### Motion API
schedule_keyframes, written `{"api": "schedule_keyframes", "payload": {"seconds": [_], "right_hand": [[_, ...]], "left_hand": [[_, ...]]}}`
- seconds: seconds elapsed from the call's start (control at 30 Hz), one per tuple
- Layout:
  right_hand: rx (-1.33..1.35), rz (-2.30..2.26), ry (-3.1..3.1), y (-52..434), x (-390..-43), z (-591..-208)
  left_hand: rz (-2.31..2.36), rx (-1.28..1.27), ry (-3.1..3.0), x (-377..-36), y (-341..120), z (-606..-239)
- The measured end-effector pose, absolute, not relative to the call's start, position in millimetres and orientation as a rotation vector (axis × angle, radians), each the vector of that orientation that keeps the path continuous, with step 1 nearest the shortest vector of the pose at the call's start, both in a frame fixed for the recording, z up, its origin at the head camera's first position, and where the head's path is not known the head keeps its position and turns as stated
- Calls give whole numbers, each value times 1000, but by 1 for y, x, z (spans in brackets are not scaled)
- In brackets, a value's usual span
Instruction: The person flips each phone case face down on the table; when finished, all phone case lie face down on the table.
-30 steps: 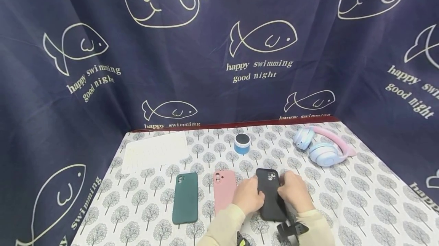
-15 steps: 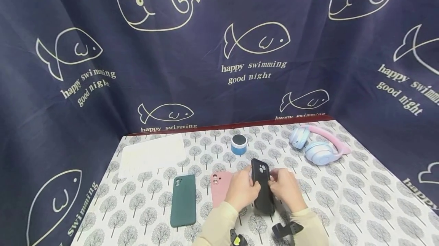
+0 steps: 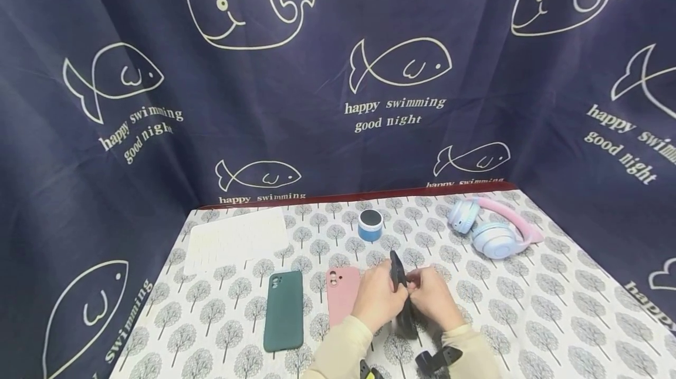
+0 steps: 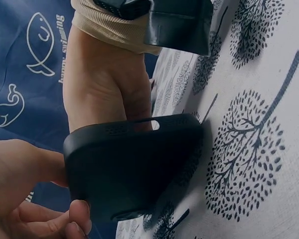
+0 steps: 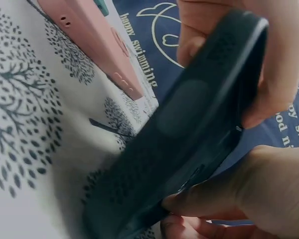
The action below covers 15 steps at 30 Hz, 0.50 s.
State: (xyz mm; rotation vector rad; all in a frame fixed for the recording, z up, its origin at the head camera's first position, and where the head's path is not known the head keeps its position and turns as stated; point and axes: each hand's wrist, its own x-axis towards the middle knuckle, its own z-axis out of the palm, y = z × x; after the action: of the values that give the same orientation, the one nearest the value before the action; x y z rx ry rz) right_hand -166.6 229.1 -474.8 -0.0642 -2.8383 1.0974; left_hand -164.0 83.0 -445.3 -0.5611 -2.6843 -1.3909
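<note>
A black phone case stands tilted nearly on its long edge, close over the cloth, between both hands. My left hand grips its upper part, fingers on one side and thumb on the other. From the other side my right hand pinches the case's rim between thumb and fingertips. The right wrist view shows the case's side wall and part of its hollow inside, with the right thumb at the lower rim. In the left wrist view the case's end has a small oval cutout. A pink phone case lies just left of my left hand.
A dark green phone case lies further left. Behind are a white flat keyboard-like sheet, a blue round jar-like item with a dark top, and blue-and-pink headphones at right. A dark blue curtain surrounds the tree-patterned tabletop.
The black phone case lay almost flat between the hands, then was raised at its far end, and is now turned sideways onto its edge. My right fingers have moved inward along its rim.
</note>
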Motion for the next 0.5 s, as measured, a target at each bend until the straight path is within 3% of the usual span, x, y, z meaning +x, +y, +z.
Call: {"api": "schedule_keyframes", "payload": {"seconds": [0.5], "right_hand": [[-43,1088,-2791,220,-169,-482]], "left_hand": [[-1332,-612,-2691,-168,88,-452]]}}
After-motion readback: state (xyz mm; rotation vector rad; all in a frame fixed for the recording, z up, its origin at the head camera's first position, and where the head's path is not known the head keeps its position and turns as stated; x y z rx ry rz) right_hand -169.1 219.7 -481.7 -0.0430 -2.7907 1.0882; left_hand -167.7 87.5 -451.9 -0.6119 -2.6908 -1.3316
